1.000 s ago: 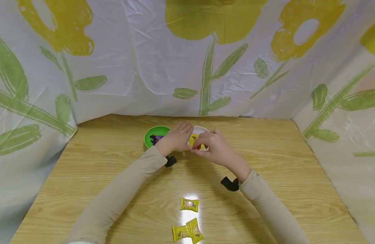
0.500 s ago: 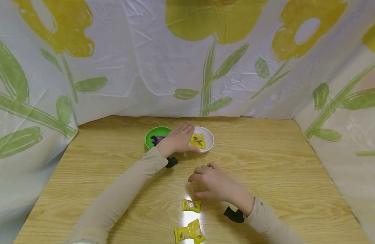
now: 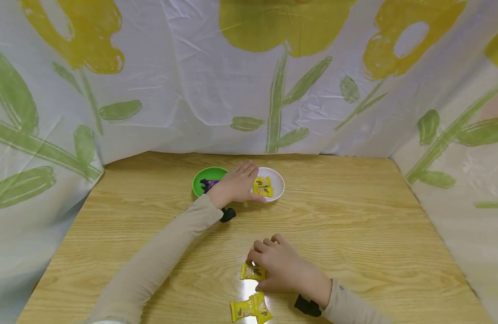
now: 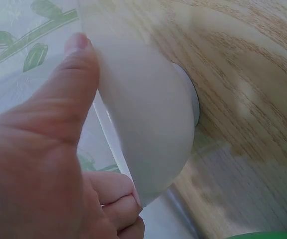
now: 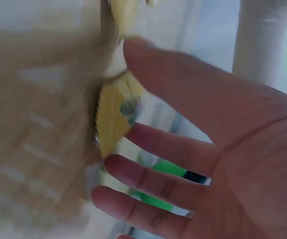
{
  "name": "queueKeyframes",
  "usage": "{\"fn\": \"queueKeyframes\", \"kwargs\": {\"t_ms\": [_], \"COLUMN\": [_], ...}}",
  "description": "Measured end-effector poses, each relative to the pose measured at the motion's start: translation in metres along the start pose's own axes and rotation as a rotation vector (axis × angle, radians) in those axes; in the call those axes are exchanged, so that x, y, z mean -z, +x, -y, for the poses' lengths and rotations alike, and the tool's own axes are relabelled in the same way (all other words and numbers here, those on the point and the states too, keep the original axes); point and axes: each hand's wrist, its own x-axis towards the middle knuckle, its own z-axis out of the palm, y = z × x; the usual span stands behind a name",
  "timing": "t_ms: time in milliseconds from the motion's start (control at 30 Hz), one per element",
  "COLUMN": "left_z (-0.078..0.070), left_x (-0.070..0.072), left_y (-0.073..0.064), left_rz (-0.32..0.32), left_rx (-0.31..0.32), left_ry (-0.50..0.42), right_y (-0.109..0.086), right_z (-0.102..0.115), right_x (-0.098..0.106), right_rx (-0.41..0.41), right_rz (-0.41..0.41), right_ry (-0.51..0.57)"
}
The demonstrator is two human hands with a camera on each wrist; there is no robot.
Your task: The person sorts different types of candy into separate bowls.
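Note:
My left hand (image 3: 237, 183) spans the left side of the white bowl (image 3: 278, 183) and holds it. In the left wrist view its thumb lies at the rim of the bowl (image 4: 153, 129) and the fingers bend over the rim further along. Two yellow candy packets (image 3: 262, 186) lie in that bowl. Over the table my right hand (image 3: 287, 267) is at a single yellow candy packet (image 3: 250, 272), thumb and fingers spread around it. The right wrist view has this packet (image 5: 116, 112) between thumb and fingertips, not pinched.
A green bowl (image 3: 198, 176) with purple-wrapped candies (image 3: 209, 184) stands left of the white one, partly behind my left hand. Two more yellow packets (image 3: 250, 308) overlap near the front edge of the table (image 3: 354, 225). A flower-printed cloth (image 3: 192, 90) encloses the back and sides.
My right hand has left the white bowl, come back toward the front and reached the single packet. A second yellow packet shows in the bowl. The left hand has stayed in place.

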Motion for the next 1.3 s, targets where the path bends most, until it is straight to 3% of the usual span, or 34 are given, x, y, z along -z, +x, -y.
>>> {"fn": "queueKeyframes", "kwargs": {"t_ms": [733, 1033, 1300], "left_z": [0.000, 0.001, 0.000], "left_x": [0.000, -0.002, -0.001], "left_y": [0.001, 0.001, 0.001], "left_rz": [0.005, 0.004, 0.004], "left_rx": [-0.007, -0.001, -0.003], "left_ry": [-0.008, -0.003, 0.027], "right_y": [0.004, 0.010, 0.017], "right_z": [-0.001, -0.014, -0.044], "right_x": [-0.002, 0.024, 0.058], "right_rx": [0.071, 0.079, 0.041], "right_rz": [-0.088, -0.159, -0.283], "right_ry": [0.056, 0.028, 0.086]}}
